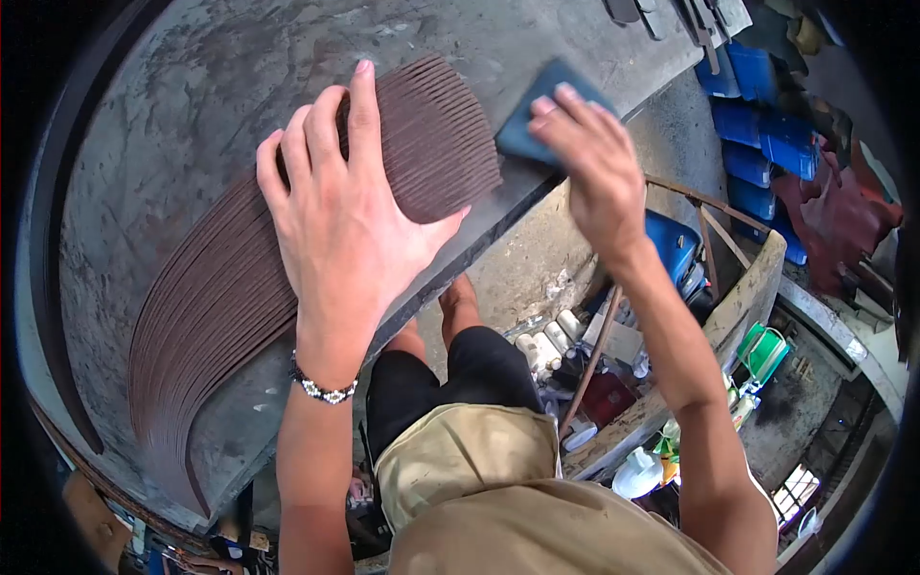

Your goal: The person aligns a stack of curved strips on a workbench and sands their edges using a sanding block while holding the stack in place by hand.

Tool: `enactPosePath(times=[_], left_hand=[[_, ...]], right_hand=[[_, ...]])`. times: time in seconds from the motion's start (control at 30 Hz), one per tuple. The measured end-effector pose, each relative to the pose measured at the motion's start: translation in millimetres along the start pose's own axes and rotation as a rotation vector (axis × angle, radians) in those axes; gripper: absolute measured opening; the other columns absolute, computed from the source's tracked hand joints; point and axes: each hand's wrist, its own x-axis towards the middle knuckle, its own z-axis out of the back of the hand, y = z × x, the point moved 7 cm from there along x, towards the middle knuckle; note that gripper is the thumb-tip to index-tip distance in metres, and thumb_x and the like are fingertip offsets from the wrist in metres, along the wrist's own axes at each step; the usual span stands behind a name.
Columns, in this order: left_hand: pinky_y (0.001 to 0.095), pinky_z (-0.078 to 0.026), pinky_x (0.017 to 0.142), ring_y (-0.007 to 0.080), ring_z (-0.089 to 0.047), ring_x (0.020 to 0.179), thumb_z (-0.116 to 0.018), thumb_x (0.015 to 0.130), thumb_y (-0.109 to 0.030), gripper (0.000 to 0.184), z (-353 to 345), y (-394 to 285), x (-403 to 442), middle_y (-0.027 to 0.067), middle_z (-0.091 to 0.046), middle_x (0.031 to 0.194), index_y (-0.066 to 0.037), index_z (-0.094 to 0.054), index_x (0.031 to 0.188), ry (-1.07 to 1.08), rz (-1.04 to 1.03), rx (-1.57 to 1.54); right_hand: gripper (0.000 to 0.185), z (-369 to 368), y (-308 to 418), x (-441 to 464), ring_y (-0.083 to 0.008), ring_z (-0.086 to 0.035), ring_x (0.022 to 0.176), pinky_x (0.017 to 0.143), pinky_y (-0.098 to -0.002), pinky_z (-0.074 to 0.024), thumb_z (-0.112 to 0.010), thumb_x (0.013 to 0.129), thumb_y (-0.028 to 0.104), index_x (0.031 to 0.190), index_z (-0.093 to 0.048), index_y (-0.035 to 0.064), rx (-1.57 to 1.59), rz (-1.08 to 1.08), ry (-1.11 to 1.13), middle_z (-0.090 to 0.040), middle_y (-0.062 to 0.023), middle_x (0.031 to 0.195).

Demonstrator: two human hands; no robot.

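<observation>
A thick stack of long brown leather strips (436,144) lies on the grey worktable (206,81), fanned and curving toward the lower left. Their cut ends face right and form a ribbed block. My left hand (350,196) is closed around the stack near those ends, fingers over the far side and thumb along the near side. Just to the right, my right hand (594,158) grips a flat, dark blue square pad (537,120) at its right side. The pad is close to the strip ends; motion blurs it and the fingers, so contact cannot be made out.
A long dark strip (53,240) curves along the table's left side. Dark flat tools (704,34) lie at the top right corner. Beyond the table's near edge are blue bins (743,125), reddish hides (829,225), white rolls (551,343) and a wooden frame (704,225).
</observation>
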Motion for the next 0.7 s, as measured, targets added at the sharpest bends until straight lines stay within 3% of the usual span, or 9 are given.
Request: enactPosePath(times=[0.07,0.13,0.17,0.27,0.33,0.4,0.5,0.53,0.7], left_hand=[[0.055,-0.035,0.126,0.0336,-0.052,0.144,-0.103,0.056,-0.047,0.137,-1,0,4,0.0126,-0.057,0.153,-0.014,-0.04,0.173,-0.009,0.015,-0.002],[0.0554,-0.034,0.126,0.0332,-0.052,0.145,-0.104,0.056,-0.048,0.137,-4,0,3,0.0128,-0.056,0.153,-0.013,-0.04,0.173,-0.036,0.008,0.017],[0.0556,-0.034,0.126,0.033,-0.052,0.145,-0.104,0.057,-0.049,0.138,-4,0,3,0.0129,-0.056,0.153,-0.013,-0.039,0.173,-0.048,-0.007,0.03],[0.0556,-0.034,0.127,0.0337,-0.052,0.145,-0.104,0.058,-0.049,0.138,-1,0,5,0.0135,-0.055,0.153,-0.013,-0.039,0.173,0.023,0.017,0.009],[0.056,-0.033,0.127,0.0345,-0.051,0.146,-0.105,0.057,-0.049,0.142,2,0,1,0.0149,-0.055,0.154,-0.01,-0.036,0.174,0.029,0.015,-0.003],[0.0562,-0.033,0.127,0.0351,-0.05,0.146,-0.105,0.057,-0.049,0.144,2,-2,5,0.0152,-0.054,0.154,-0.007,-0.034,0.174,0.011,0.014,-0.012],[0.0558,-0.033,0.128,0.0378,-0.048,0.149,-0.105,0.057,-0.05,0.146,-2,0,5,0.0176,-0.052,0.159,-0.004,-0.031,0.174,-0.033,0.018,-0.055],[0.0557,-0.033,0.128,0.0387,-0.047,0.149,-0.105,0.057,-0.05,0.146,0,1,4,0.0183,-0.051,0.161,-0.003,-0.031,0.174,-0.038,0.013,-0.069],[0.0569,-0.034,0.128,0.0386,-0.044,0.153,-0.105,0.056,-0.048,0.139,5,0,5,0.0192,-0.048,0.164,-0.004,-0.036,0.169,0.013,0.042,-0.037]], right_hand=[[0.049,16,15,0,-0.0328,-0.064,0.148,0.127,-0.0521,-0.0434,-0.06,0.093,-0.014,0.131,-0.08,0.0085,0.043,0.011,-0.117,-0.077,-0.0136,0.144],[0.041,24,76,9,-0.0282,-0.065,0.148,0.127,-0.0522,-0.045,-0.068,0.091,-0.005,0.128,-0.08,0.0102,0.239,0.092,-0.045,-0.077,-0.0067,0.146],[0.043,12,89,3,-0.0288,-0.064,0.148,0.128,-0.0522,-0.0436,-0.07,0.09,-0.005,0.129,-0.08,0.0097,0.297,0.106,0.098,-0.078,-0.0063,0.143],[0.042,-4,37,-8,-0.03,-0.065,0.147,0.126,-0.0524,-0.046,-0.07,0.091,-0.005,0.129,-0.08,0.0089,0.196,0.186,-0.058,-0.078,-0.0081,0.142],[0.044,-2,-15,5,-0.03,-0.068,0.143,0.123,-0.0521,-0.0486,-0.067,0.093,-0.008,0.131,-0.08,0.0117,0.067,-0.061,-0.11,-0.079,-0.0097,0.142],[0.048,11,-14,27,-0.0297,-0.068,0.143,0.124,-0.0521,-0.048,-0.066,0.092,-0.008,0.134,-0.079,0.0121,0.165,-0.156,-0.23,-0.078,-0.008,0.142],[0.05,-6,75,45,-0.0272,-0.062,0.15,0.127,-0.0524,-0.0466,-0.068,0.093,-0.003,0.138,-0.078,0.0155,0.301,0.175,-0.041,-0.074,-0.0042,0.15],[0.048,-20,71,36,-0.0253,-0.062,0.149,0.129,-0.052,-0.0453,-0.066,0.094,-0.001,0.136,-0.078,0.0176,0.349,0.205,-0.017,-0.075,-0.0032,0.149],[0.042,-7,-25,48,-0.0286,-0.065,0.147,0.125,-0.055,-0.0453,-0.073,0.09,-0.002,0.129,-0.081,0.0124,0.214,-0.032,-0.064,-0.079,-0.0075,0.142]])
